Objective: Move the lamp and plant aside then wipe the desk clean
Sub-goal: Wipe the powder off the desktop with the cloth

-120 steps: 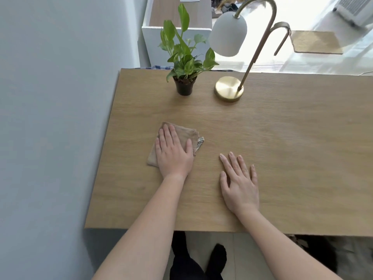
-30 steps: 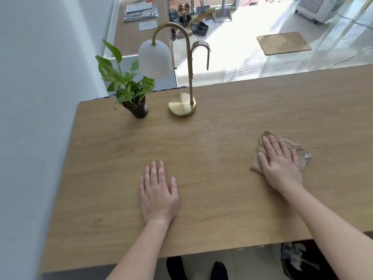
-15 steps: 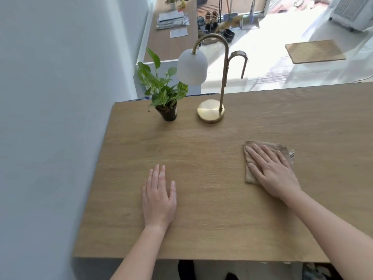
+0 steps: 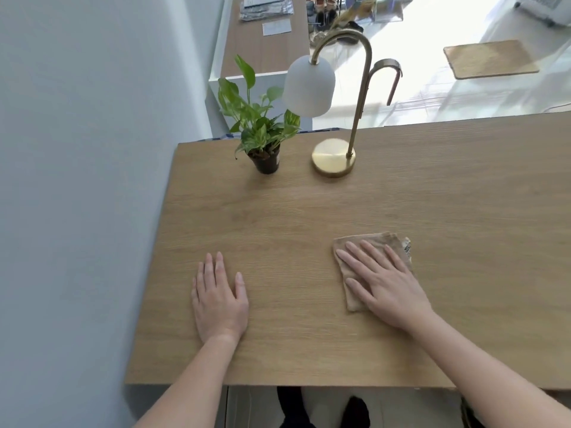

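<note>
Wood-grain desk [image 4: 309, 211] is getting its wipe. The person's right hand [image 4: 383, 282] is lying flat, fingers spread, on a folded cloth [image 4: 370, 238] at the near right. The left hand [image 4: 219, 298] is resting open on bare wood, fingers together, holding nothing. Lamp [image 4: 309, 86] and plant [image 4: 262, 128] are standing side by side, not touching, at the far left corner near the back edge.

Risks, as I am judging them, are running from big to small. The corner strip under and around the two pieces is likely going unwiped unless they are shifted. The lamp is looking top-heavy, its shade hanging close beside the plant's leaves, and a wide sweep catching the base could be tipping it over the back edge. The plant's small pot [image 4: 267, 162] is looking light, and a nudge could be spilling soil onto the top. The cloth, pinned only by a flat palm, could be bunching or slipping.

The desk is showing a matt, pale brown top with fine straight grain and square edges. The lamp is pairing a brushed brass disc base and hooked stem with a frosted white bell shade. The plant is carrying glossy, pointed green leaves, some marbled yellow, in a dark tapered pot. The cloth is looking soft and tan, with a printed label [image 4: 407, 247] poking out at its right edge.
</note>
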`<state>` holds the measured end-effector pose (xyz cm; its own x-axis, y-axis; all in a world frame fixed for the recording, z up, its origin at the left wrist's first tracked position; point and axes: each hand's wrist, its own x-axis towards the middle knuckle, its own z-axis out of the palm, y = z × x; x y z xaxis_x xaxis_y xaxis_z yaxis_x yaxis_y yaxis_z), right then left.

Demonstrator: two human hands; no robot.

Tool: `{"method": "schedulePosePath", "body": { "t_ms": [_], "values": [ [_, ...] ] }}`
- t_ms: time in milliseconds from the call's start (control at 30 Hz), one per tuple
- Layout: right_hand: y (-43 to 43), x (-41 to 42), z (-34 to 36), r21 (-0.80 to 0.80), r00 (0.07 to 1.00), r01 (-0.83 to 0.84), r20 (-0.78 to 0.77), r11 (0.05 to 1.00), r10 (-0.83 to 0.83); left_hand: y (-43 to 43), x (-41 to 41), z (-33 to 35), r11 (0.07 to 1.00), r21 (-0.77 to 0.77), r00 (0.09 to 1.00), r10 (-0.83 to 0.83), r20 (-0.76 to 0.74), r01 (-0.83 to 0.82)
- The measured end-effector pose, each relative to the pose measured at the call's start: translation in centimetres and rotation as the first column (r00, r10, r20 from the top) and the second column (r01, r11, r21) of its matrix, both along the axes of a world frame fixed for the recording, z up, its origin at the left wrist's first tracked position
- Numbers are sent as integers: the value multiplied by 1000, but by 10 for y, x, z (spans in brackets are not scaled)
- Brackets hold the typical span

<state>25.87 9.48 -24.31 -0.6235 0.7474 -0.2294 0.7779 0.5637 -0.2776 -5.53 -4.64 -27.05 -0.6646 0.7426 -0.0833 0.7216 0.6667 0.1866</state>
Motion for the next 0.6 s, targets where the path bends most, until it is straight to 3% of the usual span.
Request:
{"method": "schedulePosePath", "body": {
  "t_ms": [100,267,433,600],
  "values": [
    [37,14,0,21,975,220,33,975,-220,2,0,-2,1000,5,1000,-4,-9,4],
    [61,-73,-12,21,899,436,30,900,-436,2,-1,-3,999,38,1000,-6,-6,6],
    [-4,-158,-18,-29,977,209,-26,977,-210,-7,-7,-6,995,98,999,-19,37,15],
    [-84,-167,-26,-32,996,71,-44,997,-73,-30,-36,-4,981,82,984,-176,30,173]
  ]
}}
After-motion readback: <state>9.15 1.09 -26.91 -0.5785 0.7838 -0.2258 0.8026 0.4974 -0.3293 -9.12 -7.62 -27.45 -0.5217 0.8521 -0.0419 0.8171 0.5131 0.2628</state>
